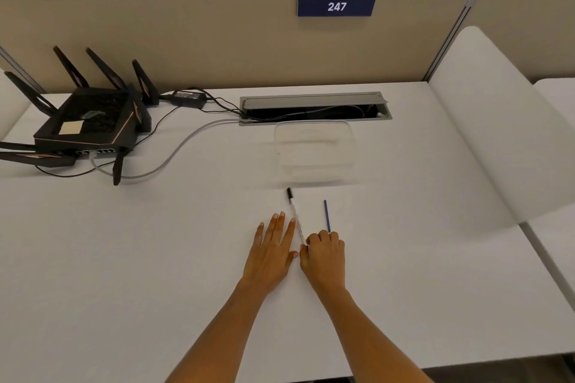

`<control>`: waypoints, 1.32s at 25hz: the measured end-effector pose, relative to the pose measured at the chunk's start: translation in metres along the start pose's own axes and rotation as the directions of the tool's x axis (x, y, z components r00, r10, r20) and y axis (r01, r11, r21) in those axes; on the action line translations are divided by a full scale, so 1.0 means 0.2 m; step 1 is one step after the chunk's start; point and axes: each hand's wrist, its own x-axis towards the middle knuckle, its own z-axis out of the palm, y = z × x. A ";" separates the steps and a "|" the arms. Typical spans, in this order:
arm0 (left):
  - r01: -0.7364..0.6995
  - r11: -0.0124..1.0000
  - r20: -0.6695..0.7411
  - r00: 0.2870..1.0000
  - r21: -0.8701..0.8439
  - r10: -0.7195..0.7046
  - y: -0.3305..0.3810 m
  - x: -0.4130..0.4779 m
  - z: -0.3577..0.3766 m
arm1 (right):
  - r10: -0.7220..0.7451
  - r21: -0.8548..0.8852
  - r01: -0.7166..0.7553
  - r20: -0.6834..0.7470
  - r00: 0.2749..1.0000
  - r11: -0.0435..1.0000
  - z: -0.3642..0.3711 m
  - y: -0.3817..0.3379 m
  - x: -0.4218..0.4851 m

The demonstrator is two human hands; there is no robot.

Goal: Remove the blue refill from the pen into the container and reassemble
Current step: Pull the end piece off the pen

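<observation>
Slim blue refill (327, 215) lies beside the pen (296, 216).

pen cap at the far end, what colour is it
Black. The pen cap tops a clear-and-white pen, shown in the head view.

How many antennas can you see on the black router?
7 show on the black router: four upright along its back, two lying off its left side, one hanging at the front right corner. An eighth may be hidden or out of frame.

Clear, black-capped pen (295, 211) lies beside loose blue refill (327, 215), before the empty translucent container (314, 151)
</observation>
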 end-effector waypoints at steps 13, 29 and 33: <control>-0.325 0.945 -0.279 0.911 -0.027 0.305 -0.07 0.10 -0.20 | 0.057 0.624 -0.095 0.081 0.995 0.775 -0.21 0.06 0.01; -0.312 0.948 -0.337 0.900 -0.055 0.277 -0.05 0.08 -0.44 | -0.036 0.829 -0.322 0.379 0.925 0.458 -0.36 0.02 0.08; -0.281 0.956 -0.320 0.916 -0.084 0.242 -0.02 0.09 -0.46 | -0.020 0.806 -0.198 0.251 0.968 0.559 -0.35 0.04 0.10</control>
